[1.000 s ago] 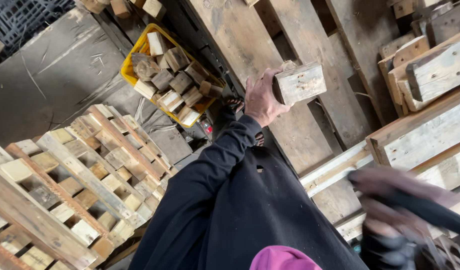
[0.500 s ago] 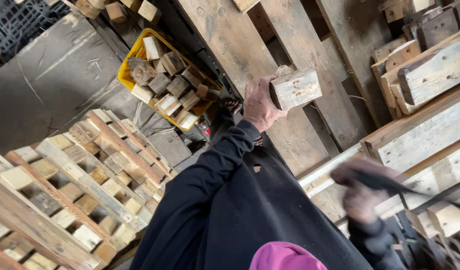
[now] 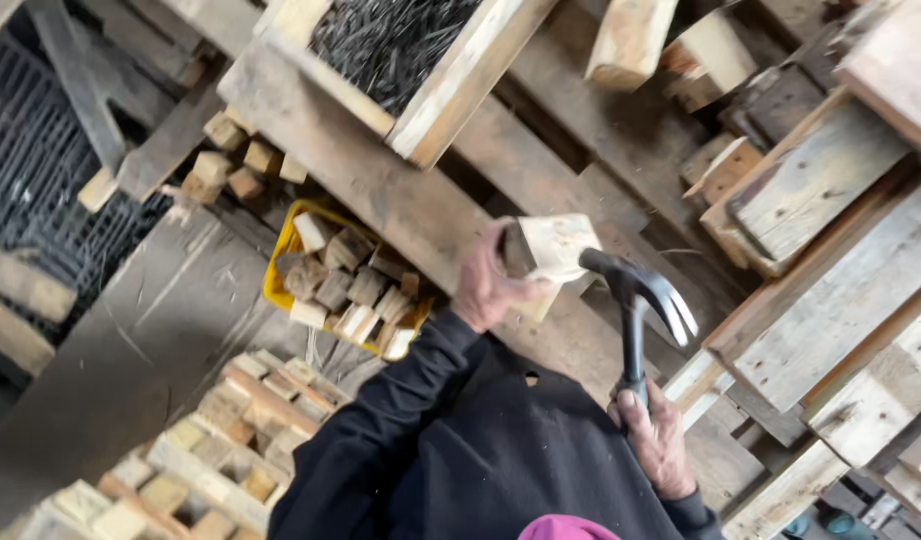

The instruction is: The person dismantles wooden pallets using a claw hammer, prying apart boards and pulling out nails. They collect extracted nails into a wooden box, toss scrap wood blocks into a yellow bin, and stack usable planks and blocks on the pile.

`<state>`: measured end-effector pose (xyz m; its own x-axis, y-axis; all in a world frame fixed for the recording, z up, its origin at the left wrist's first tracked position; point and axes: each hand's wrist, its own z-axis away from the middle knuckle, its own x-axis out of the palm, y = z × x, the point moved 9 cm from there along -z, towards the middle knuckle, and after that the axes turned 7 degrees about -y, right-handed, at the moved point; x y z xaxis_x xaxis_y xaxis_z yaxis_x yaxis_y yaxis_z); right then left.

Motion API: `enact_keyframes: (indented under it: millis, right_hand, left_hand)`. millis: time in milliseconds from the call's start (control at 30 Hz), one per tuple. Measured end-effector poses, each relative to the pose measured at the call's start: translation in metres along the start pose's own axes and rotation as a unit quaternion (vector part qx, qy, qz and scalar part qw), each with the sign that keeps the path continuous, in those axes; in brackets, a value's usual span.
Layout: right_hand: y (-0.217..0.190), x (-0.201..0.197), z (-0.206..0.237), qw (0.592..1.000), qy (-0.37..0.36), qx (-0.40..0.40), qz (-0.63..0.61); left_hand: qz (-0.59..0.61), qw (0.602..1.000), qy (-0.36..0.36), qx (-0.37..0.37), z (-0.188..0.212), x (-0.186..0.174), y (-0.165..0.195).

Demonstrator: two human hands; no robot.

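- The left hand (image 3: 486, 285) has its grip closed around a pale wooden block (image 3: 551, 255), squarish, rough-sawn, with a darker end grain face turned toward the palm; it is held up just above the long grey planks (image 3: 381, 190) of the bench.
- The right hand (image 3: 661, 440) has its grip wrapped tight on the dark handle of a claw hammer (image 3: 636, 300); the black metal head sits just right of the block, its two curved claws pointing right and down, the striking face touching or almost touching the block's edge — I cannot tell which.
- One black sleeve (image 3: 381, 430) runs from the near left up to the left hand, soft cloth with a small hole near the middle of the chest.
- One yellow plastic crate (image 3: 278, 290) lies left of the hands, filled with roughly a dozen short, weathered wood offcuts, blocky and uneven.
- One wooden frame tray (image 3: 431, 110) sits at the far side, packed with dark, thin nails, too many to count.
- Stacked pallets (image 3: 211, 450) of pale blocks and reddish slats fill the near left; heavier plank pallets (image 3: 831, 290) crowd the right.
- Open room is tight: the free space is the worn plank strip between the crate and the right-hand pallets.
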<state>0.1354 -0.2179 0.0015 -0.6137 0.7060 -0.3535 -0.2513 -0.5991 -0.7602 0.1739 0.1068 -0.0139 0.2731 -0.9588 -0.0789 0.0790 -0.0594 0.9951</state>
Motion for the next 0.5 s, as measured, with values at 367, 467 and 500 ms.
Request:
enact_keyframes:
  millis: [367,467,500]
  right_hand:
    - [0.058,-0.015,-0.058,0.958,0.149,0.199,-0.145]
    - [0.081,-0.010,-0.072,0.953,0.136,0.245,-0.117]
    - [0.089,-0.009,-0.078,0.951,0.133,0.258,-0.101]
  left_hand:
    - [-0.125,0.985,0.115,-0.022,-0.259,0.018,-0.049]
    - [-0.249,0.965,0.074,-0.040,-0.272,0.030,-0.059]
    - [-0.264,0.963,0.055,-0.025,-0.275,0.032,-0.052]
